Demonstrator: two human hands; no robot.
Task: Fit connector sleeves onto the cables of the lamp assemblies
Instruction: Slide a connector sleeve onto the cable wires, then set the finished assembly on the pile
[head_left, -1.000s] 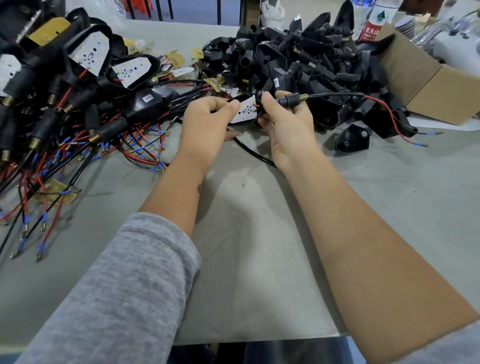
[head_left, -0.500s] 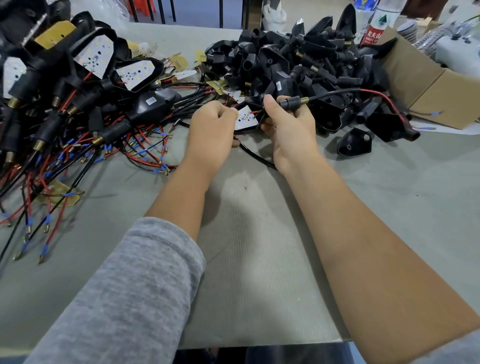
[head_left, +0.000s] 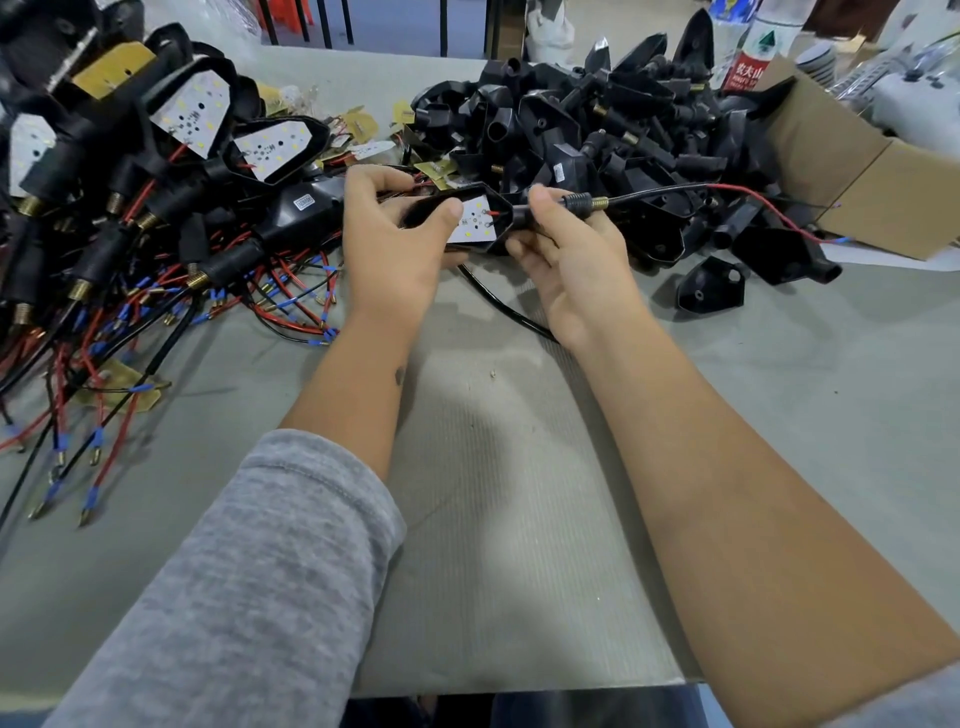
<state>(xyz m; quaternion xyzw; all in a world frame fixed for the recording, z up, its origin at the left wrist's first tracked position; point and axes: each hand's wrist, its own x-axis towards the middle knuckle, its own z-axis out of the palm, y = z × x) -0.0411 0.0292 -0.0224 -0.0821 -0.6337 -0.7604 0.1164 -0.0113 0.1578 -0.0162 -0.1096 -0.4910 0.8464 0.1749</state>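
Both hands have lifted slightly: the left hand (head_left: 387, 236) grips the lamp (head_left: 475, 221), the right hand (head_left: 566, 244) pinches its cable sleeve (head_left: 579, 201) above the table (head_left: 779, 364).

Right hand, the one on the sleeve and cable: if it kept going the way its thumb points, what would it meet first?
The right hand points its thumb toward the lamp that the left hand holds. Its thumb tip is already about at the lamp's end, so it would likely meet the lamp first, though depth is unclear.
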